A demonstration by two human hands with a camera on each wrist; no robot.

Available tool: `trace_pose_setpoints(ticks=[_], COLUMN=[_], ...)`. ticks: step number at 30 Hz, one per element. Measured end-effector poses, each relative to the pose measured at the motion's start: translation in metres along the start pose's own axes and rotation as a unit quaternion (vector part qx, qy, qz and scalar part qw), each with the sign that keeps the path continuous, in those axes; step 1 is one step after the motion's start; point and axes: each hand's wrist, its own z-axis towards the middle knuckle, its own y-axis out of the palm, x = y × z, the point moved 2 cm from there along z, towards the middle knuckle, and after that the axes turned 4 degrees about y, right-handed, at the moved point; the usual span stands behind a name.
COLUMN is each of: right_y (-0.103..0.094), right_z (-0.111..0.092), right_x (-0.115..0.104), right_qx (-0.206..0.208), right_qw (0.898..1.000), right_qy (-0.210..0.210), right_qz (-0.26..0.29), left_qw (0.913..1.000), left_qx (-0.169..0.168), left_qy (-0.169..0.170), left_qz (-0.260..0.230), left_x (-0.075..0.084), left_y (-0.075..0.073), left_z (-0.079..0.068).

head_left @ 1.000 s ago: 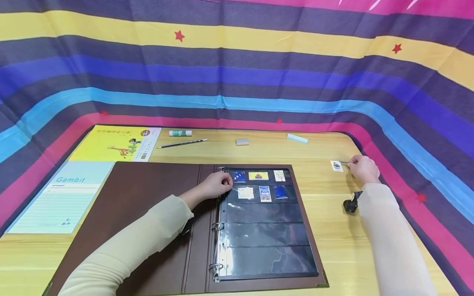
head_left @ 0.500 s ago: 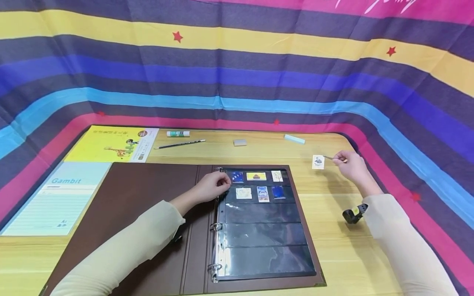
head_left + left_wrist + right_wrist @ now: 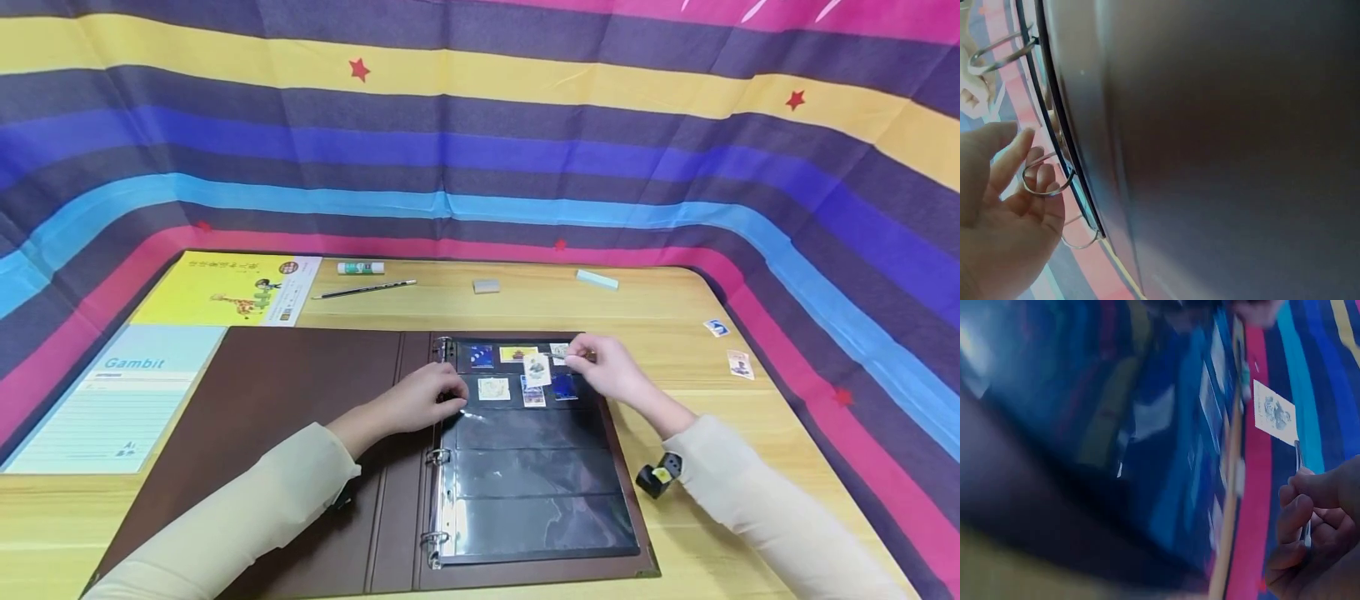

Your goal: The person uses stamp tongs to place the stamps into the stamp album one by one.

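My right hand [image 3: 613,367] grips tweezers [image 3: 1298,453], whose tips hold a pale stamp [image 3: 537,369] with a grey picture. That stamp overlaps the top two rows of a black stamp page [image 3: 540,475] in the head view. Several stamps sit in those rows, among them a dark blue one [image 3: 482,357] and a white one [image 3: 493,389]; the lower rows show bare black. The page lies in an open brown ring binder [image 3: 300,400]. Beside its left edge, near the metal rings [image 3: 437,457], is my left hand [image 3: 429,398], fingers loosely curled, nothing visible between thumb and forefinger.
Two loose stamps, one blue [image 3: 716,327] and one pinkish [image 3: 740,364], lie at the table's right. Behind the binder are a glue stick [image 3: 361,268], pencil [image 3: 363,289], grey eraser [image 3: 486,287] and pale blue bar [image 3: 597,279]. A notebook [image 3: 112,400] and yellow book [image 3: 217,287] lie left.
My right hand has carried the stamp in the tweezers from the table's right side leftward to over the page. Two loose stamps now show at the right. My left hand has dropped slightly along the page edge.
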Motion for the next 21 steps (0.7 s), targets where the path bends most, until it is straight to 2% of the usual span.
trace_pose_setpoints(ticks=[5,10,21], right_y=[0.027,0.044,0.055], right_z=[0.000,0.001,0.006], right_x=[-0.015,-0.024,-0.030], right_qx=[-0.032,-0.050,-0.050], right_qw=[0.999,0.999,0.999], right_qy=[-0.012,-0.012,-0.003], right_qz=[0.004,-0.007,-0.009], left_qw=[0.9994,0.9986,0.9943], left_qx=[-0.029,-0.042,-0.066], left_qy=[-0.010,-0.020,-0.049], left_qz=[-0.015,-0.024,-0.068], left_x=[0.002,0.002,0.001], left_y=[0.002,0.004,0.003], left_z=[0.001,0.004,0.006])
